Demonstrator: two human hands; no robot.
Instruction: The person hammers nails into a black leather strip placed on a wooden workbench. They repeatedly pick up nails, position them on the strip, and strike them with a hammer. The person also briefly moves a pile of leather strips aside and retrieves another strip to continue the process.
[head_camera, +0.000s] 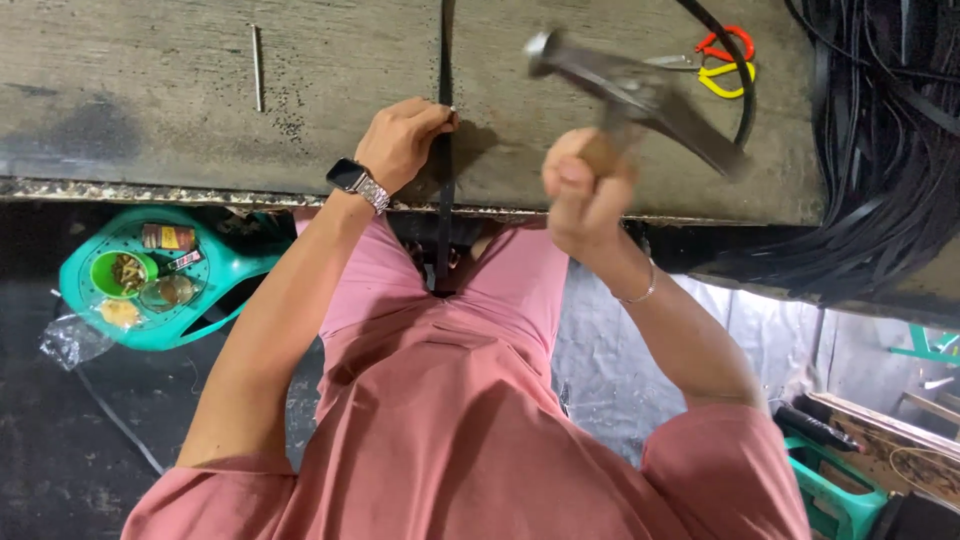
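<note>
The counter (150, 90) stretches out in front of me, a worn grey slab whose edge runs just under both my wrists. A big bundle of black straps (880, 150) is heaped well off to the outside of my right hand.

My hammer (625, 95) is the heaviest thing I'm working with: I judge it top-heavy, with a hard steel head and a stiff wooden handle, so it is best gripped low on the handle, which is where I have it. My right hand (585, 190) is curled fully closed around that handle, wrist cocked, forearm raised off the counter, the head blurred above and ahead of my knuckles.

The black strap (444, 150) runs straight away from me, between my two hands, and hangs down over the counter edge. It looks thin, light and pliable, probably a little slick, so it needs pinching flat. My left hand (400, 140) does that, fingers bent and pressed together against the strap's side, wrist resting at the edge.

A loose nail (257, 68) lies beyond my left hand, and red and yellow handled snips (727, 62) lie past the hammer.
</note>
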